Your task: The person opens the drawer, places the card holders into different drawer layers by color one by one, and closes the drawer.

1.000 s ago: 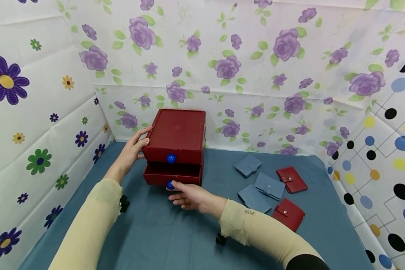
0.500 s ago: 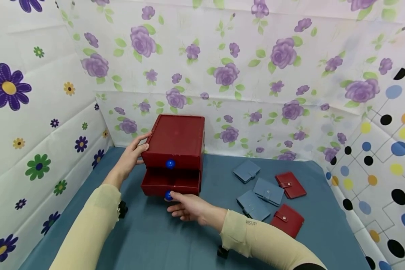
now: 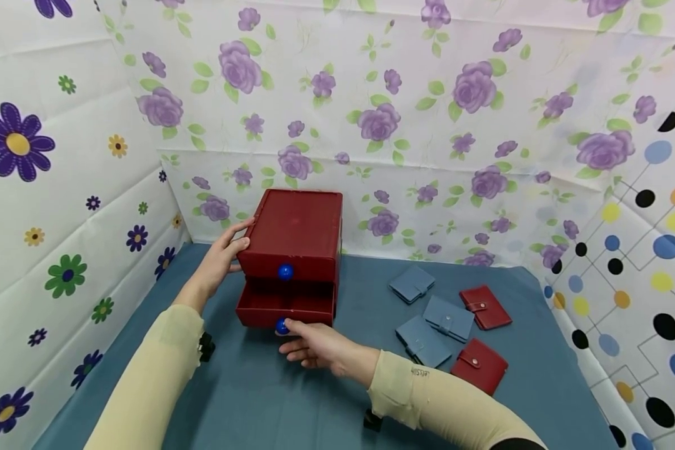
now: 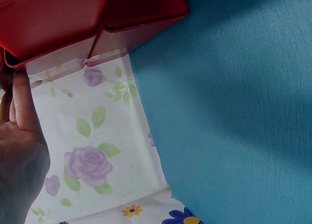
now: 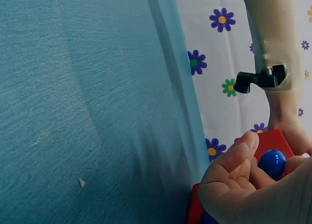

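A dark red two-drawer box [image 3: 298,222] stands on the blue cloth. Its lower drawer [image 3: 259,306] is partly out, and no contents show in the visible part. The upper drawer, with a blue knob [image 3: 285,271], is closed. My right hand [image 3: 326,350] pinches the lower drawer's blue knob [image 3: 282,325] between thumb and index finger; the other fingers hang loosely below. My left hand [image 3: 216,262] rests against the box's left side with its fingers extended and the thumb near the top edge. The left wrist view shows those fingers [image 4: 24,102] touching the red side.
To the right lie three blue wallets [image 3: 449,319], two overlapping, and two red wallets [image 3: 485,307] with snap straps. A flowered cloth wall [image 3: 377,125] rises close behind the box. Another patterned wall [image 3: 62,250] stands at left.
The lower drawer has come farther out towards me, with my right hand on its knob. The left hand has stayed at the box's side. The head view has shifted slightly.
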Motion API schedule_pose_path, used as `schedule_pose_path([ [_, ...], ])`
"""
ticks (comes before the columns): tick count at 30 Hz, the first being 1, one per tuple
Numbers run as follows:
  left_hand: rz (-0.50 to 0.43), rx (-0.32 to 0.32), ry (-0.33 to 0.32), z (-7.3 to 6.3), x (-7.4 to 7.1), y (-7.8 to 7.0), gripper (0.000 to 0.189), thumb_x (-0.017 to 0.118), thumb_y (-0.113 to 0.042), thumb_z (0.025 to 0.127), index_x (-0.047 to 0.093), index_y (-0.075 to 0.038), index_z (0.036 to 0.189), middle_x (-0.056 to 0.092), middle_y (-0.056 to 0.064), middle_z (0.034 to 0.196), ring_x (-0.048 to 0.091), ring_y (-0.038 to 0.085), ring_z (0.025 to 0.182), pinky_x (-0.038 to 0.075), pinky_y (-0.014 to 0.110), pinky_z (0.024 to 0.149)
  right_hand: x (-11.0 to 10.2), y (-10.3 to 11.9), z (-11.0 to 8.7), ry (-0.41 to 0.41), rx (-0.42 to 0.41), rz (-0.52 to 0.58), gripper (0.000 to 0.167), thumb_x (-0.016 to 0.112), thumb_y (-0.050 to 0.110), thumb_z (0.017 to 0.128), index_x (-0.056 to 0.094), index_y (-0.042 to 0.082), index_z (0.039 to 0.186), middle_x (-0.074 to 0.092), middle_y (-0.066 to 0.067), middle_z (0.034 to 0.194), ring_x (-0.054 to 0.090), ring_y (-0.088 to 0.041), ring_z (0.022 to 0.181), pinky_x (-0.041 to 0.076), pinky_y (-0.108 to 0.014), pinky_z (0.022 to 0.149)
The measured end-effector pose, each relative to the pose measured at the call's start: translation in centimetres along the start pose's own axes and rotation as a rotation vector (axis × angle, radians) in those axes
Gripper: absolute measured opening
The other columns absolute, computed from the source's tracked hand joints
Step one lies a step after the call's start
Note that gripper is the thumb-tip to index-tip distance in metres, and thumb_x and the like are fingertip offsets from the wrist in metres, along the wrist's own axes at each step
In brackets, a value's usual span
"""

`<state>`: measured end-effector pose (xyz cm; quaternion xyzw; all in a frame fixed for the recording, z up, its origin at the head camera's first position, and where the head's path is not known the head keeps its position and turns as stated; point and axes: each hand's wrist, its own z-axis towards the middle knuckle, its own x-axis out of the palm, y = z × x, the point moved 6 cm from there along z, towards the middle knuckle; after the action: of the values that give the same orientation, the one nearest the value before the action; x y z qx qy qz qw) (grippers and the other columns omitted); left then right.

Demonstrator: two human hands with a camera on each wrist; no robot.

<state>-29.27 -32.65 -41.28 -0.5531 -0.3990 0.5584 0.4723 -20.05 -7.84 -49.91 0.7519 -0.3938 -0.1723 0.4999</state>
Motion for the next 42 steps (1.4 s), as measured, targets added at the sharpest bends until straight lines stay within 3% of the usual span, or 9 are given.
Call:
schedule_pose_path([
  [9, 0.001, -0.012, -0.012, 0.1, -0.1, 0.1, 0.063, 0.052, -0.051, 0.111, 0.033, -0.037, 0.170, 0.027, 0.008, 0.174, 0.054, 0.044, 0.140, 0.048, 0.066, 0.107, 0.0, -0.4, 0.0, 0.002, 0.011, 0.003, 0.066, 0.059, 0.063, 0.105, 0.070, 0.009, 0.141, 0.078, -0.002, 0.103, 0.068, -0.012, 0.084, 0.052, -0.025, 0.069],
  [16, -0.009, -0.015, -0.006, 0.3, -0.3, 0.1, 0.064, 0.053, -0.051, 0.111, 0.033, -0.038, 0.170, 0.027, 0.006, 0.174, 0.053, 0.043, 0.141, 0.046, 0.068, 0.108, 0.1, -0.5, 0.1, -0.001, 0.031, 0.012, 0.076, 0.061, 0.064, 0.103, 0.059, 0.002, 0.148, 0.079, -0.002, 0.104, 0.069, -0.011, 0.086, 0.053, -0.025, 0.072],
  [24, -0.013, -0.016, -0.008, 0.3, -0.2, 0.2, 0.064, 0.053, -0.051, 0.111, 0.033, -0.038, 0.170, 0.026, 0.004, 0.175, 0.053, 0.043, 0.141, 0.044, 0.069, 0.109, 0.3, -0.6, 0.0, 0.000, 0.037, 0.013, 0.077, 0.061, 0.063, 0.104, 0.058, 0.001, 0.149, 0.079, -0.001, 0.103, 0.069, -0.011, 0.085, 0.052, -0.025, 0.071],
  [36, 0.005, -0.011, -0.008, 0.2, -0.2, -0.1, 0.063, 0.052, -0.051, 0.111, 0.033, -0.038, 0.170, 0.028, 0.004, 0.174, 0.055, 0.042, 0.139, 0.052, 0.059, 0.104, 0.4, -0.8, -0.4, 0.016, 0.042, 0.025, 0.077, 0.062, 0.064, 0.103, 0.059, 0.002, 0.148, 0.079, -0.001, 0.103, 0.069, -0.011, 0.085, 0.052, -0.025, 0.072],
  [42, -0.002, -0.016, -0.006, 0.1, -0.2, 0.0, 0.063, 0.051, -0.050, 0.112, 0.033, -0.038, 0.170, 0.028, 0.003, 0.174, 0.055, 0.041, 0.138, 0.054, 0.052, 0.102, -0.5, -0.7, -0.9, 0.080, 0.043, -0.062, 0.070, 0.061, 0.060, 0.104, 0.064, 0.005, 0.148, 0.079, -0.004, 0.108, 0.071, -0.012, 0.089, 0.053, -0.027, 0.075],
])
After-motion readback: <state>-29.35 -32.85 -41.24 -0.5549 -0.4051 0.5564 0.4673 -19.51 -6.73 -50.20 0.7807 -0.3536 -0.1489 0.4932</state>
